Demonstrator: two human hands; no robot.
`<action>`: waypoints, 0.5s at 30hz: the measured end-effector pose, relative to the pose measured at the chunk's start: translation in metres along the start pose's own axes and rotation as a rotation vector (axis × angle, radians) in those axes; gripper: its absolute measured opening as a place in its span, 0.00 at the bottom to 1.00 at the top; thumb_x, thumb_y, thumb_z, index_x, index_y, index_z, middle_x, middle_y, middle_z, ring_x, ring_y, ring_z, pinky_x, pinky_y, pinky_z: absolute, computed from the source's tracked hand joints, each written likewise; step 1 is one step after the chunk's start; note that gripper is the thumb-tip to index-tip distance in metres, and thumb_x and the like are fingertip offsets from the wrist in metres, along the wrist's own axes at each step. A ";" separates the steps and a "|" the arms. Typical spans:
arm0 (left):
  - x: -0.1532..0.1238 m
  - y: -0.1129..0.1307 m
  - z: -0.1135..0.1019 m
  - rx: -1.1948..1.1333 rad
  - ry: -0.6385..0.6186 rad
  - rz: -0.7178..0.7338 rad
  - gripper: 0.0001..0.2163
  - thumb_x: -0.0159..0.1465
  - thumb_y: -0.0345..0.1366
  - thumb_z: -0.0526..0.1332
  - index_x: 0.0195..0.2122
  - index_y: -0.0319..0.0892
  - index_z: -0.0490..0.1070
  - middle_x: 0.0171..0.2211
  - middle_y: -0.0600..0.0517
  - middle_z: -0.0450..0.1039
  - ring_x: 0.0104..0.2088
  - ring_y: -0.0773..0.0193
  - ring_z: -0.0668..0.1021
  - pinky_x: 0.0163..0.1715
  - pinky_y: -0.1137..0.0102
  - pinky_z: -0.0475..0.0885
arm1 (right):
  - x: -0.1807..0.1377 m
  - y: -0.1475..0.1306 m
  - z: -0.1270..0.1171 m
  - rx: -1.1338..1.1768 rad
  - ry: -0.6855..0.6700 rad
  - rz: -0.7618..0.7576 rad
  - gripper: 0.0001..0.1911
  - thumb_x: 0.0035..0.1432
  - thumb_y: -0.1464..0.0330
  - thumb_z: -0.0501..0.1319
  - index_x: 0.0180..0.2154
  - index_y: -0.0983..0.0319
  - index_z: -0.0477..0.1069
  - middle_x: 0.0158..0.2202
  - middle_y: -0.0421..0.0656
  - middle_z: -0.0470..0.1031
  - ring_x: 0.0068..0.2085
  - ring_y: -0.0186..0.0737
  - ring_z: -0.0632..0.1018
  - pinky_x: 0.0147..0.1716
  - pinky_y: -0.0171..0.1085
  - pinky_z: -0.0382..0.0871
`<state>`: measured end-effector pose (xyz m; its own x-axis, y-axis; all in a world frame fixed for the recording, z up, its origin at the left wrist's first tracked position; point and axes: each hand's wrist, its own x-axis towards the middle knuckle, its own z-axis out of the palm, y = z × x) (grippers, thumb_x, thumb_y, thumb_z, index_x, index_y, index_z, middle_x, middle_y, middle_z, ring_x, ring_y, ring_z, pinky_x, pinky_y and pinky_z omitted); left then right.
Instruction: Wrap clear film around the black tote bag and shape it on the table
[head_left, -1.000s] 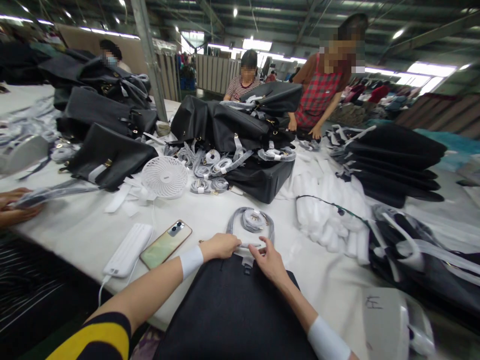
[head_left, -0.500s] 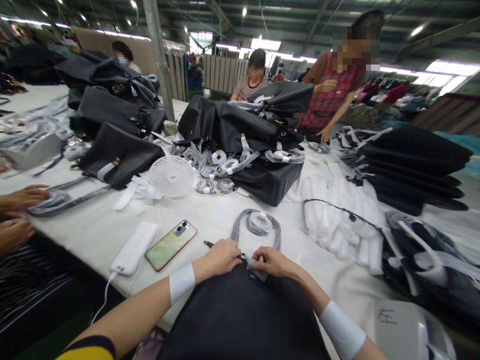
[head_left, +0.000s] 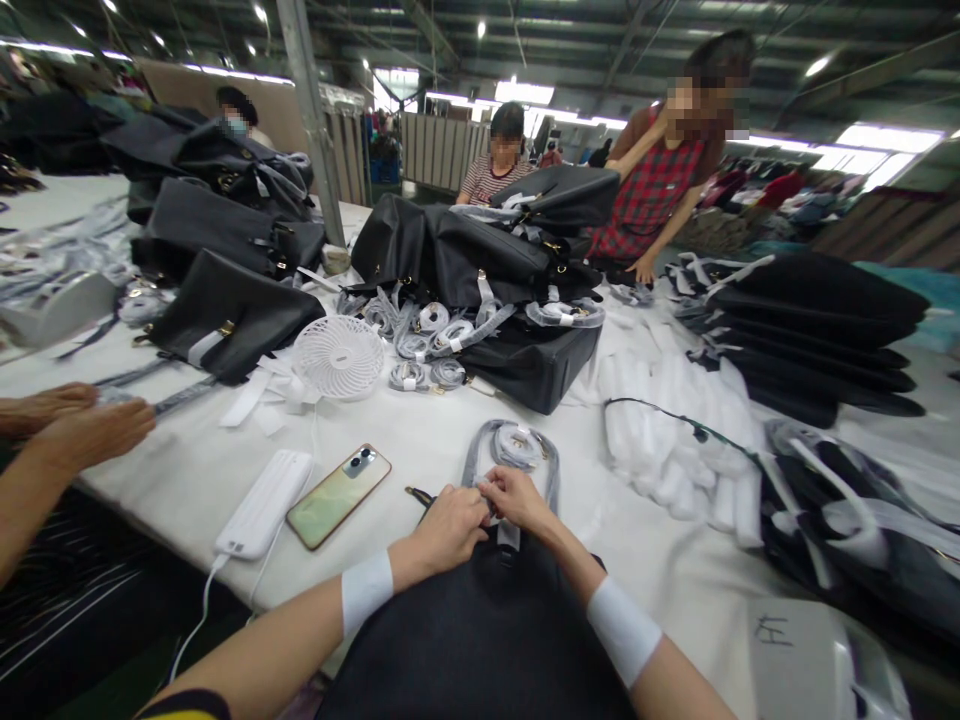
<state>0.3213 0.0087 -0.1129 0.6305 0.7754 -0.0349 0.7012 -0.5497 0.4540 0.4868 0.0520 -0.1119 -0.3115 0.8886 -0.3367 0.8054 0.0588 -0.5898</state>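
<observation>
A black bag (head_left: 480, 640) lies before me at the table's near edge, its top pointing away. At that top my left hand (head_left: 452, 522) is closed, fingers curled in a pinch. My right hand (head_left: 516, 497) pinches right beside it, the fingertips of both hands meeting. What they grip is small and mostly hidden. Just below the right fingers, a pale film-covered tab (head_left: 508, 538) shows on the bag. Beyond the hands lies a plastic-wrapped handle loop (head_left: 553, 455), with a coiled wrapped strap (head_left: 517, 445) inside it. A dark piece with a gold-coloured tip (head_left: 418, 494) sticks out left of my left hand.
Left of me are a phone (head_left: 339, 497), a white power bank (head_left: 264, 503) with cables and a white fan (head_left: 337, 357). Black bags (head_left: 480, 250) are piled ahead; white foam rolls (head_left: 667, 450) lie right. A co-worker's hands (head_left: 97, 430) work at far left.
My right hand has moved up and left, against my left fingers, uncovering the film-covered tab. The co-worker's hands at left have shifted right along a wrapped strap.
</observation>
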 end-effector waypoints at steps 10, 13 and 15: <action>0.000 0.000 -0.010 -0.076 0.115 -0.026 0.07 0.62 0.38 0.62 0.39 0.44 0.68 0.47 0.49 0.68 0.48 0.54 0.68 0.47 0.59 0.64 | 0.000 0.015 -0.008 0.053 -0.377 0.006 0.17 0.52 0.65 0.58 0.14 0.62 0.61 0.13 0.33 0.56 0.19 0.30 0.57 0.20 0.33 0.52; 0.001 -0.015 -0.002 -0.168 0.088 -0.071 0.06 0.62 0.37 0.62 0.39 0.45 0.69 0.44 0.51 0.70 0.45 0.57 0.70 0.46 0.62 0.65 | -0.011 0.013 -0.006 0.083 -0.311 -0.024 0.21 0.60 0.60 0.51 0.18 0.61 0.62 0.17 0.35 0.59 0.22 0.31 0.60 0.22 0.33 0.55; 0.001 -0.022 0.006 -0.187 0.078 -0.085 0.04 0.63 0.36 0.61 0.39 0.45 0.70 0.40 0.52 0.71 0.43 0.59 0.71 0.46 0.64 0.66 | -0.023 0.009 -0.001 0.086 -0.245 -0.049 0.22 0.62 0.57 0.50 0.19 0.61 0.63 0.18 0.36 0.63 0.24 0.33 0.63 0.25 0.34 0.58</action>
<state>0.3088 0.0201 -0.1283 0.5389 0.8423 -0.0140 0.6722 -0.4199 0.6098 0.5012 0.0328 -0.1089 -0.4700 0.7487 -0.4676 0.7441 0.0511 -0.6662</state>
